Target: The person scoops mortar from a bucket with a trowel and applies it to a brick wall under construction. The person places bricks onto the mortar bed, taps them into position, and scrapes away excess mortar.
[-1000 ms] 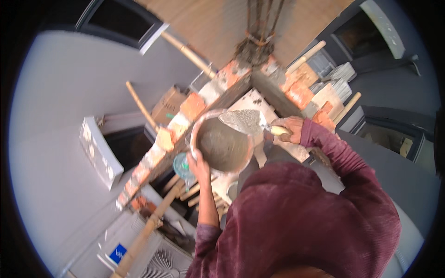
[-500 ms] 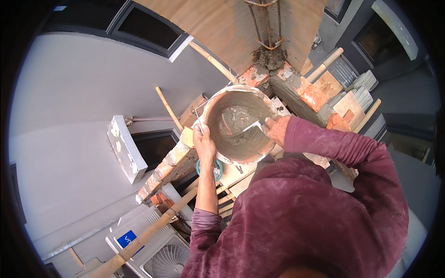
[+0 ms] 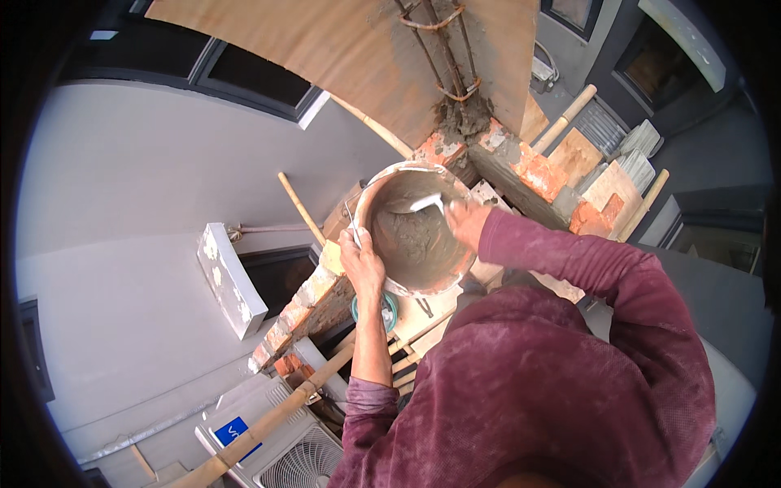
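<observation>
A mortar-coated bucket hangs in the middle of the view with wet grey mortar inside. My left hand is closed on its wire handle at the bucket's left side. My right hand grips a trowel whose metal part is inside the bucket, near the upper wall. Beneath the bucket sit a teal container and some dark metal tool on a board.
Low brick walls meet at a corner below tied rebar and a plywood panel. Bamboo poles cross around me. An air-conditioner unit is below left; loose boards and bricks lie at right.
A second ago the trowel blade was raised above the bucket's rim; now it is down inside. My right hand has shifted left and slightly up since half a second ago.
</observation>
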{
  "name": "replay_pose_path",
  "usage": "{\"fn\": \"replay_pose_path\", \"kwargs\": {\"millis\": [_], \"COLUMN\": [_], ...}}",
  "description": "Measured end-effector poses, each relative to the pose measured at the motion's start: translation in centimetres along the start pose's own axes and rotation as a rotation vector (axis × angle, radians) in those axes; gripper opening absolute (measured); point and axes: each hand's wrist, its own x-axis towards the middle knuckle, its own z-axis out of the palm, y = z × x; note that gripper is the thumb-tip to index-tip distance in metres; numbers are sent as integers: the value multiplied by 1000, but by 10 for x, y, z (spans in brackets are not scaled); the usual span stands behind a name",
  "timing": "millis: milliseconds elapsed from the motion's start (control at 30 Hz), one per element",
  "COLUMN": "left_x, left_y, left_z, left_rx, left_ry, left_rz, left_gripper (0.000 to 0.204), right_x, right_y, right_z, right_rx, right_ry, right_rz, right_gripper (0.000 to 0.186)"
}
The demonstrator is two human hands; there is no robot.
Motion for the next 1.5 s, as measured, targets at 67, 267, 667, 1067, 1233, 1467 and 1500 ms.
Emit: {"fn": "replay_pose_path", "kwargs": {"millis": [67,267,667,1067,1233,1467,1500], "left_x": [-1,0,-11,-43,-52,-67,-68], "left_y": [-1,18,38,0,-38,-100,-105], "left_z": [8,3,17,6,23,46,41], "left_rx": [37,251,148,-264,-273,-207,-135], "left_ry": [15,-6,-206,-47,97,171,134], "left_rz": [22,65,131,-7,-54,-264,-264], "left_gripper": [25,28,25,20,34,32,34], "right_x": [-5,3,8,7,-11,0,16], "right_y": [-17,-15,20,14,23,89,118], "right_z": [10,-30,33,82,83,85,85], "right_rx": [-93,-151,260,864,1211,1795,1808], "right_ry": [-203,-251,-115,-160,-269,-340,-447], "right_rz": [-19,-128,-144,-152,52,307,271], "right_gripper": [66,66,21,39,44,41,41]}}
